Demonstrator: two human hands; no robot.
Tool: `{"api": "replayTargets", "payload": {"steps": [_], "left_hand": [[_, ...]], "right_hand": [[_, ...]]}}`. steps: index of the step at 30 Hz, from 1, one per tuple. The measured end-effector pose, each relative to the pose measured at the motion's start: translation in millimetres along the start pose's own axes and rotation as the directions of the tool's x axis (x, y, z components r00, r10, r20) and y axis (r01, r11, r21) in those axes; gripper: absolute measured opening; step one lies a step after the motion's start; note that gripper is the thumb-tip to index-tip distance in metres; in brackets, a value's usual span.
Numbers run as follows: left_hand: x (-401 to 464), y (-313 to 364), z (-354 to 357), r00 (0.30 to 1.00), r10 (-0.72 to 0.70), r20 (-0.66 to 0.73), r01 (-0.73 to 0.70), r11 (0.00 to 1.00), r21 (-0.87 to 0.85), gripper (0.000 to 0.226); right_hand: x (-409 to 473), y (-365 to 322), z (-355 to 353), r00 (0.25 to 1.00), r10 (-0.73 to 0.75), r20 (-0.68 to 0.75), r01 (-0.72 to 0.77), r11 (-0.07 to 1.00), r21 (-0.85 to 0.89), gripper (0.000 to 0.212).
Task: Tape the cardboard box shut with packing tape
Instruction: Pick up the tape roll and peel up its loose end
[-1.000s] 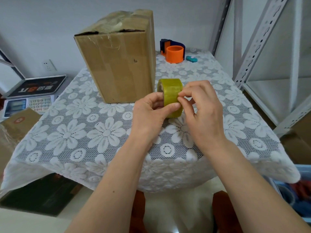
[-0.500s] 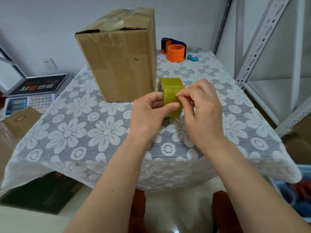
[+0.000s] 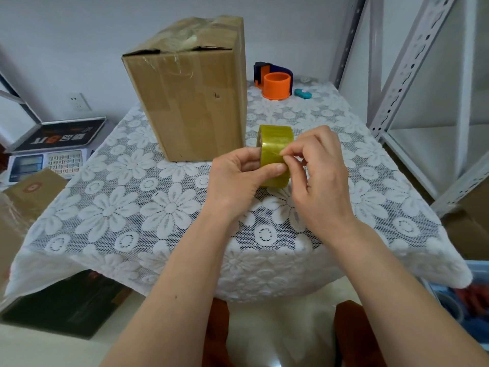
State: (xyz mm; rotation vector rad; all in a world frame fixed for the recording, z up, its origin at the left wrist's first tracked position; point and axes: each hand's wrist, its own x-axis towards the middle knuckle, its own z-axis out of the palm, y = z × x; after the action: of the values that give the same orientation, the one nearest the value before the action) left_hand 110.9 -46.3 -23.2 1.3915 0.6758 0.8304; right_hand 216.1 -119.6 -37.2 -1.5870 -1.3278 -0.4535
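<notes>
Since the earlier frame, the right hand (image 3: 321,178) is sitting a little lower on the yellowish translucent roll of packing tape (image 3: 275,144), and its thumb and forefinger are now pinching at the outer face of the roll, at what looks like the loose end of the tape; I cannot tell whether the end is already lifted. The left hand (image 3: 238,178) is gripping the same roll as before, with the thumb lying across the lower front of it and the other fingers curled behind its left side. Both hands are holding the roll just above the counter (image 3: 119,207), which is wearing a white lace cloth with a flower pattern.

Just beyond the left hand and a little to its left, the tall brown cardboard box (image 3: 190,102) is standing upright on the counter, with its top flaps creased and carrying some clear tape. Further beyond the right hand, an orange and dark blue tape dispenser (image 3: 275,83) is resting near the far edge, and a small teal object (image 3: 303,94) is lying just beside it.
</notes>
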Motion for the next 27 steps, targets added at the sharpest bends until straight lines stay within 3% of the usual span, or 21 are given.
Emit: {"api": "replayTargets", "payload": {"steps": [4, 11, 15, 19, 27], "left_hand": [[-0.2, -1.2, 1.1, 0.996, 0.083, -0.028, -0.081, 0.994, 0.071, 0.02], [-0.3, -3.2, 4.6, 0.989, 0.14, -0.046, -0.132, 0.98, 0.146, 0.021], [-0.3, -3.1, 7.2, 0.987, 0.155, -0.04, -0.147, 0.976, 0.16, 0.02], [0.0, -3.2, 7.3, 0.988, 0.148, -0.03, -0.142, 0.979, 0.147, 0.021], [-0.1, -1.9, 1.2, 0.996, 0.09, 0.019, -0.092, 0.992, 0.088, 0.021]], "right_hand": [[1.4, 1.4, -0.2, 0.999, -0.022, -0.027, 0.022, 1.0, -0.003, 0.004], [5.6, -0.7, -4.2, 0.998, 0.058, 0.016, -0.059, 0.997, 0.049, 0.036], [5.9, 2.4, -2.6, 0.999, -0.042, -0.021, 0.041, 0.996, -0.08, 0.013], [4.6, 1.7, -2.3, 0.989, -0.14, -0.046, 0.129, 0.975, -0.18, 0.012], [4.4, -1.1, -3.1, 0.993, -0.111, 0.048, 0.118, 0.977, -0.177, 0.014]]}}
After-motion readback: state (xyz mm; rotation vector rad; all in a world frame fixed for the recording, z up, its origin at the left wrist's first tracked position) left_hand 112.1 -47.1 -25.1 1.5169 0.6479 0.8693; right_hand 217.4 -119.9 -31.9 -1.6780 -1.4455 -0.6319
